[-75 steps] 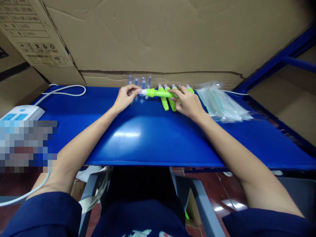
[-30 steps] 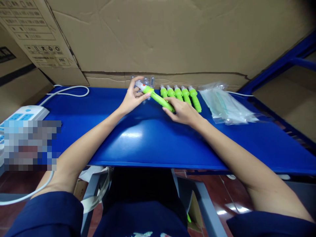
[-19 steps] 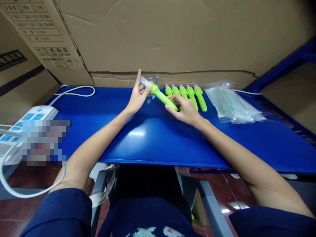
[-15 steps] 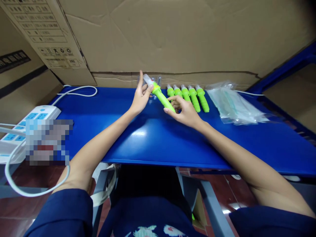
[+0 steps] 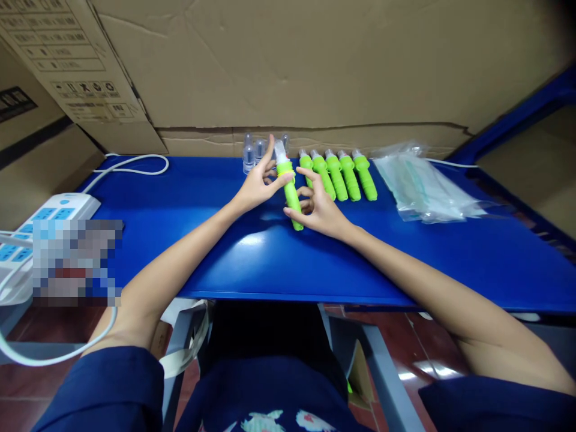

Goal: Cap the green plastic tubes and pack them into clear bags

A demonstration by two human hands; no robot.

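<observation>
A lime-green pen-shaped tool with a clear cap at its top stands nearly upright over the blue table. My left hand pinches its upper end near the cap. My right hand grips its lower end with thumb and fingers. Several more green tools lie side by side just right of my hands. Small clear caps stand at the table's far edge behind my left hand.
A pile of clear plastic bags lies at the right. A white power strip with a white cable sits at the left. Cardboard boxes wall off the back. A blue rack frame rises at the right.
The green tool has been lifted from the row and turned from lying across to nearly upright, nearer to me. Both hands stayed on it. The row of other tools is uncovered.
</observation>
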